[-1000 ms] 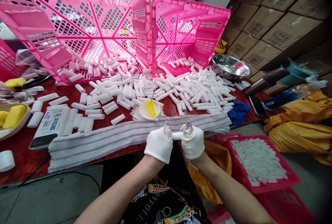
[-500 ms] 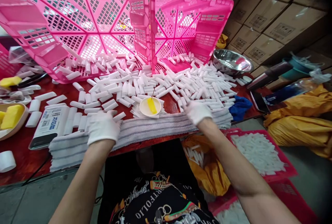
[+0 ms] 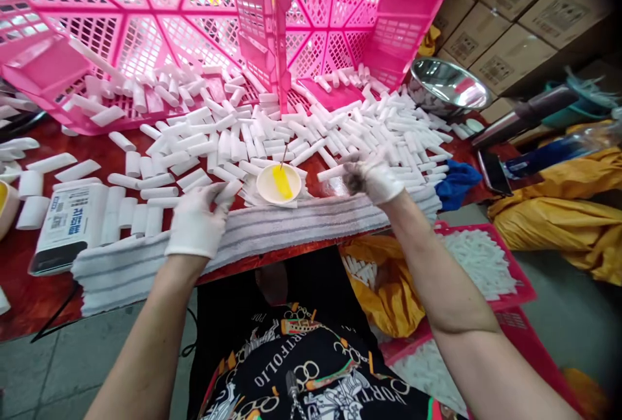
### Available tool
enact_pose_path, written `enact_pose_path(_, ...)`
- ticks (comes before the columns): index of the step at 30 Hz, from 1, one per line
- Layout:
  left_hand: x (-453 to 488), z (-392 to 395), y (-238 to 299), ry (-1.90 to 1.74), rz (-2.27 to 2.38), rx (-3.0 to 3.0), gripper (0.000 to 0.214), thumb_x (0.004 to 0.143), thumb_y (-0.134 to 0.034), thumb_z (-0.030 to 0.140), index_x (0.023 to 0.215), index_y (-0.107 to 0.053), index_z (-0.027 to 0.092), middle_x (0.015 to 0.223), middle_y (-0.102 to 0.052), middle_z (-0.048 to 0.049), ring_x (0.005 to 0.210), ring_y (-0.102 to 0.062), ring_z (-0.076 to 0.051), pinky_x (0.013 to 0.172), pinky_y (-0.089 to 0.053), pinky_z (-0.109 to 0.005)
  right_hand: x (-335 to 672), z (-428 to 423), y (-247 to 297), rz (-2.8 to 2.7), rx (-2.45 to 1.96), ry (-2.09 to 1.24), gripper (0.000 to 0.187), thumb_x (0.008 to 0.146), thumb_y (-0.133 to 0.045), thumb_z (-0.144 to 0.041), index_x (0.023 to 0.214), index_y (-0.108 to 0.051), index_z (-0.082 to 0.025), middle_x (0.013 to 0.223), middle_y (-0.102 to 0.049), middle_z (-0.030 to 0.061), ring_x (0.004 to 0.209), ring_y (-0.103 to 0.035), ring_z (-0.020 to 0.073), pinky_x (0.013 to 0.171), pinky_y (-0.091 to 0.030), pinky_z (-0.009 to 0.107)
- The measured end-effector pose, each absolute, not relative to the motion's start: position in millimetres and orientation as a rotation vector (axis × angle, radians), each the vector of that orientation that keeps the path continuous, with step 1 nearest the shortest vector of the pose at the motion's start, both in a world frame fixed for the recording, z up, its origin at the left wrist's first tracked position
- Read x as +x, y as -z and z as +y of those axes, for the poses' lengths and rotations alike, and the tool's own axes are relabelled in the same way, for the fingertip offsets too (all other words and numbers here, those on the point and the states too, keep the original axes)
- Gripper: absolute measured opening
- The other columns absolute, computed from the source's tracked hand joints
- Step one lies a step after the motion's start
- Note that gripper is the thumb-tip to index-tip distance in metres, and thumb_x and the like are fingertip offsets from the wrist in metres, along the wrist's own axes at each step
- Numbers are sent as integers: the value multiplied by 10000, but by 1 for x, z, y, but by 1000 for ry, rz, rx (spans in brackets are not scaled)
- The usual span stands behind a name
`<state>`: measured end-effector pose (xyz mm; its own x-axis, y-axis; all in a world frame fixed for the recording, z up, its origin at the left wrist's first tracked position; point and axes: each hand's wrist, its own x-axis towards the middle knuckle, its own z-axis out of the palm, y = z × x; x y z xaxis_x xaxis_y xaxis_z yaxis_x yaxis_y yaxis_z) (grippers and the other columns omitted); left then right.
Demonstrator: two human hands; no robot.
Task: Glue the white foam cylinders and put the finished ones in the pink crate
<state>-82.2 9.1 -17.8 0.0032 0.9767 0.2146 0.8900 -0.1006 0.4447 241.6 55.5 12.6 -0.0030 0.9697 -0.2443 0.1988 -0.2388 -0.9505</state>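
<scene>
One white roll [image 3: 229, 192] pinched in left hand [image 3: 197, 222], slanting up-right, another roll [image 3: 330, 174] gripped by right hand [image 3: 374, 180], long axis kinda sideways, pointing left

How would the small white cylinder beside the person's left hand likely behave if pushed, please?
The small white cylinder may roll, given its rounded side. It is probably fairly stiff, as similar white cylinders piled nearby look straight.
</scene>
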Motion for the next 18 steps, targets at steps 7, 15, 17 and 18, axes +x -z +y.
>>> enact_pose_path(7,-57,9,20,-695,1884,2028,421,858,-408,386,1176,-591,180,1086,-610,-94,993,-556,-238,869,-430,-332,171,65,26,-1218,-1262,-1423,463,675,-652,-539,943,-534,-180,589,-560,-37,474,-495,85,457,-425,223)
enact_pose_path(15,-65,19,25,-409,2051,2157,392,803,-485,431,1088,-656,223,1082,-606,-101,926,-522,-286,786,-408,-382,173,60,53,-1635,-1313,-975,272,765,-590,-378,969,-574,-199,953,-636,26,874,-598,149,827,-486,292)
enact_pose_path(17,-65,23,24,-365,2055,2190,385,799,-482,459,1049,-679,243,1077,-606,-99,912,-512,-293,760,-400,-387,174,58,56,-1685,-1321,-967,312,792,-568,-377,1043,-582,-192,989,-643,43,902,-602,160,851,-480,306)
enact_pose_path(18,-65,25,24,-349,2050,2194,378,796,-484,462,1031,-688,247,1059,-609,-100,898,-513,-291,746,-399,-386,175,59,56,-1716,-1325,-943,324,805,-558,-375,1067,-589,-188,1004,-643,51,918,-602,165,864,-474,311)
